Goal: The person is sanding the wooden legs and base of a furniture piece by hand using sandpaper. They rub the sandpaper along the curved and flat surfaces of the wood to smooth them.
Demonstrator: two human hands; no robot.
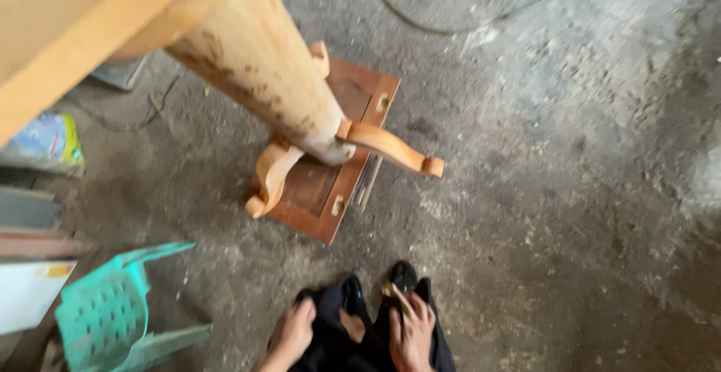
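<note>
Lying tipped at far left, teal chair [105,316] on concrete floor [571,192]. Centre, pedestal [263,64] with curved feet [390,146], standing on brown panel [330,169]. Below, left hand [293,333] resting loose on dark trousers [330,342]; just beside, right hand [411,334], fingers closed around a small tan piece [396,295].

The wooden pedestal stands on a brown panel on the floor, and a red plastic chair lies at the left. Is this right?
Not quite. The head view shows the plastic chair is turquoise green, not red. The wooden pedestal does stand on the brown panel.
</note>
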